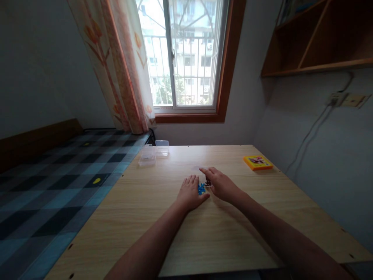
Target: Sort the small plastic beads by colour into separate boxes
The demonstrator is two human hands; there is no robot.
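My left hand lies on the wooden table with its fingers stretched out and its thumb apart. Between my hands is a small cluster of bright blue pieces with knobbly outlines like jigsaw pieces; my left hand borders it and partly hides it. My right hand is curled over a small dark brown and white piece beside the blue ones, its index finger pointing out to the left. The brown piece is mostly covered by the fingers, so its full shape is hidden.
Clear plastic boxes stand at the table's far left corner, one with its lid raised. An orange-yellow box with a picture lies near the right edge. A checked bed adjoins on the left. A shelf hangs at upper right.
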